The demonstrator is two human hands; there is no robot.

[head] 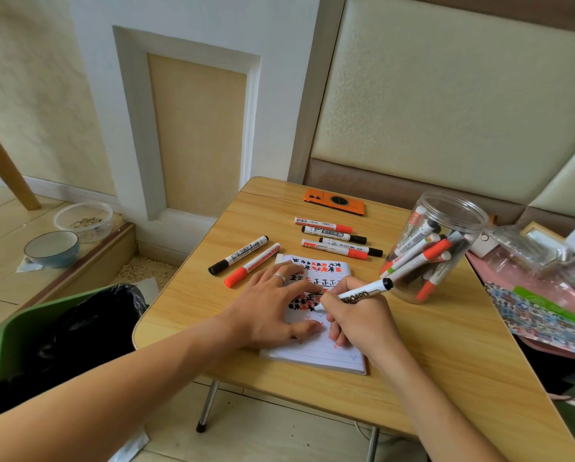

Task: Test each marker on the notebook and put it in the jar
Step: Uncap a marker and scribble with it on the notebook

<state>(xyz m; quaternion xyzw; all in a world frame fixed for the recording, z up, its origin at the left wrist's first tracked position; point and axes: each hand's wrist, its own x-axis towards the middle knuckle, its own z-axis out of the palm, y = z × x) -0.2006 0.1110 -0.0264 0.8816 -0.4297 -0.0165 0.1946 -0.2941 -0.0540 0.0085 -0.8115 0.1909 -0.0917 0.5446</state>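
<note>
- On the wooden counter point(429, 355), the notebook point(316, 355) lay open, its upper page covered with red and black test marks.
- The left hand point(272, 305) pressed flat on the page, fingers straight.
- The right hand point(359, 321) gripped a black marker point(362, 292), tip on the paper.
- Just right of the notebook stood the clear jar point(436, 248), holding several markers.
- Six loose markers point(326, 225) lay beyond the notebook.

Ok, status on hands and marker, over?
Left hand flat on notebook. Right hand grips marker, tip on page. Jar alongside, nothing blocking.
</note>
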